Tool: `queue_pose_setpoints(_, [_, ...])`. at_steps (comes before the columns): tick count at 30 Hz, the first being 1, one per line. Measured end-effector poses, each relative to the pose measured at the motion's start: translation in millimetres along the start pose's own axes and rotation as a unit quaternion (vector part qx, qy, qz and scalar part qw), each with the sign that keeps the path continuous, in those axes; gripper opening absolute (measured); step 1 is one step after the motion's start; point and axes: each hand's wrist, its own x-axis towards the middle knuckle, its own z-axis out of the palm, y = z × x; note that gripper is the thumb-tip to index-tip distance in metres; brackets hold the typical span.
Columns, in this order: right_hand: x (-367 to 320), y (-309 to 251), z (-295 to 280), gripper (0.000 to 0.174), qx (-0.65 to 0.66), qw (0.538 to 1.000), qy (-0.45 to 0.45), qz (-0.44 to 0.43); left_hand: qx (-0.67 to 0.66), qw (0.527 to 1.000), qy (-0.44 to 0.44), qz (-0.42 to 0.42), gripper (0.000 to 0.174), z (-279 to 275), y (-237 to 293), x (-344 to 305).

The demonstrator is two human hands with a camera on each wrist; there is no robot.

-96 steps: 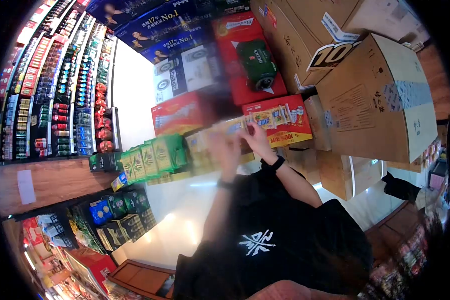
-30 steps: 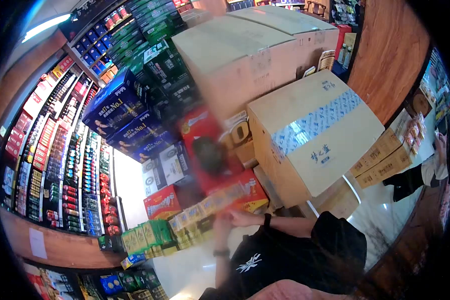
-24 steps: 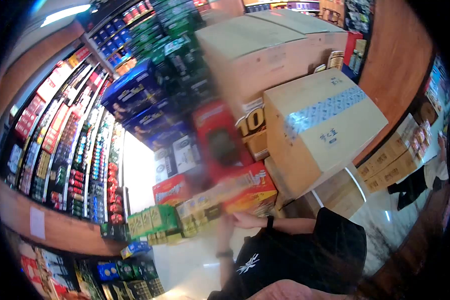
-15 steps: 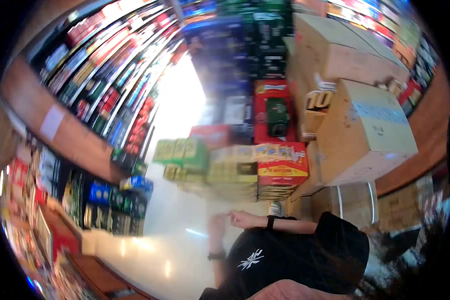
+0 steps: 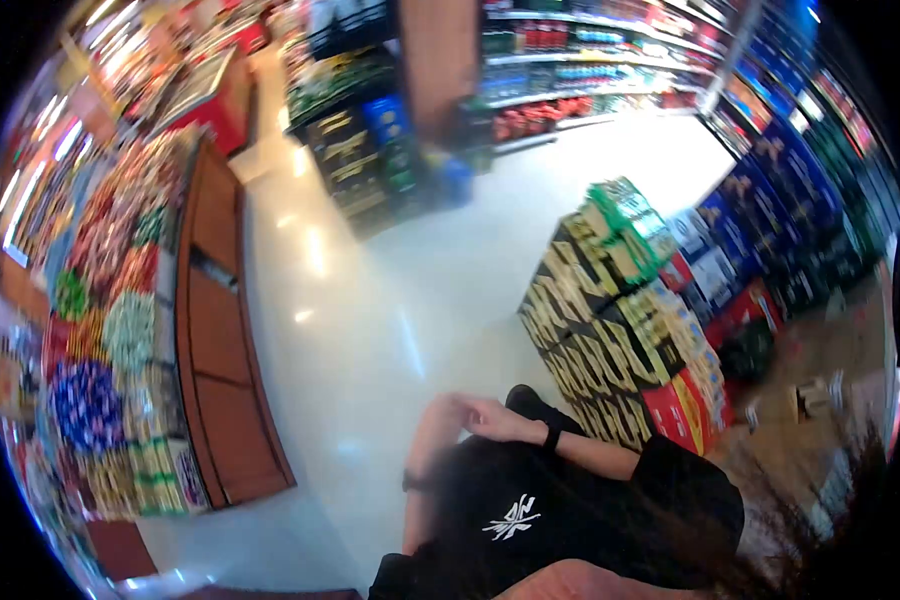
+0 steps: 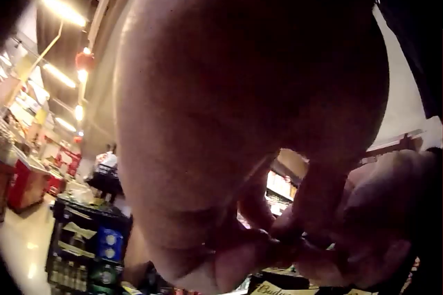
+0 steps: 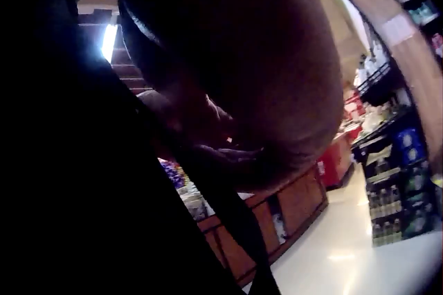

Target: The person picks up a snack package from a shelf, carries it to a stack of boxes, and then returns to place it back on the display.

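In the head view, the left hand (image 5: pixel 438 420) and right hand (image 5: pixel 500 420) meet in front of the black shirt (image 5: pixel 570 500). Their fingertips touch or overlap, and no object shows between them. The left hand (image 6: pixel 242 87) fills much of the left wrist view with its fingers loosely bent, beside part of the other hand (image 6: pixel 387 198). Dark and partly hidden by a sleeve, the right hand (image 7: pixel 277 80) has loosely curled fingers in the right wrist view. To the right of both hands stand stacked black-and-gold cases (image 5: pixel 590 350), touched by neither.
Green packs (image 5: pixel 635 225) top the stack, with a red-and-yellow box (image 5: pixel 680 410) at its near end. A wooden counter (image 5: pixel 220 350) piled with packaged goods stands left. Dark crates (image 5: pixel 355 160) and drink shelves (image 5: pixel 590 60) are farther off. Pale floor (image 5: pixel 370 310) lies between.
Both hands were over the yellow packs earlier, then drew back together near the body. The head view has swung left, so the stack now appears at the right and the counter at the left.
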Motion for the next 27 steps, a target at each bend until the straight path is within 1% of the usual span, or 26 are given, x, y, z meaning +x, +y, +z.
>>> queue_pose_setpoints(1, [8, -14, 4, 0.045, 0.005, 0.999, -0.042, 0.014, -0.011, 0.999, 0.032, 0.004, 0.025, -6, -4, -12])
queue_pose_setpoints(3, [26, 21, 22, 0.044, -0.015, 0.995, -0.096, -0.033, -0.025, 0.996, 0.089, -0.002, 0.025, -8, -18, -30])
queue_pose_setpoints(6, [48, 2, 37, 0.043, -0.043, 0.984, -0.169, -0.025, -0.035, 0.984, 0.164, -0.053, 0.025, -11, -37, -56])
queue_pose_setpoints(7, [57, 5, 42, 0.041, -0.079, 0.978, -0.190, -0.030, -0.041, 0.977, 0.193, -0.076, 0.025, -16, -38, -60])
queue_pose_setpoints(8, [67, 0, 49, 0.041, -0.065, 0.976, -0.206, -0.033, -0.046, 0.970, 0.219, -0.099, 0.026, -23, -40, -65])
queue_pose_setpoints(10, [86, -12, 61, 0.041, -0.033, 0.972, -0.230, -0.040, -0.046, 0.962, 0.250, -0.102, 0.027, -34, -55, -71])
queue_pose_setpoints(11, [98, 1, 66, 0.042, -0.034, 0.965, -0.242, -0.092, -0.044, 0.958, 0.263, -0.101, 0.027, -39, -62, -73])
queue_pose_setpoints(12, [109, -1, 68, 0.041, -0.042, 0.960, -0.264, -0.082, -0.048, 0.952, 0.284, -0.106, 0.027, -45, -64, -73])
queue_pose_setpoints(14, [133, -7, 72, 0.039, -0.058, 0.949, -0.303, -0.063, -0.050, 0.940, 0.319, -0.114, 0.025, -58, -68, -72])
queue_pose_setpoints(17, [170, -12, 74, 0.036, -0.021, 0.945, -0.316, -0.083, -0.071, 0.928, 0.337, -0.143, 0.023, -81, -73, -63])
queue_pose_setpoints(19, [196, -46, 70, 0.034, 0.029, 0.936, -0.341, -0.081, -0.072, 0.910, 0.370, -0.172, 0.022, -96, -70, -54])
queue_pose_setpoints(23, [254, -44, 68, 0.032, 0.044, 0.924, -0.372, -0.081, -0.072, 0.882, 0.410, -0.222, 0.022, -128, -76, -22])
queue_pose_setpoints(24, [269, -48, 67, 0.032, 0.050, 0.921, -0.379, -0.079, -0.054, 0.876, 0.422, -0.225, 0.022, -133, -82, -15])
queue_pose_setpoints(25, [284, -52, 64, 0.033, -0.021, 0.913, -0.396, -0.097, -0.035, 0.871, 0.434, -0.227, 0.022, -139, -88, -6])
queue_pose_setpoints(26, [298, -54, 63, 0.033, -0.032, 0.910, -0.399, -0.107, -0.016, 0.866, 0.445, -0.229, 0.022, -146, -94, 1])
queue_pose_setpoints(27, [311, -54, 62, 0.034, -0.043, 0.908, -0.401, -0.116, -0.031, 0.865, 0.444, -0.234, 0.022, -156, -92, 8])
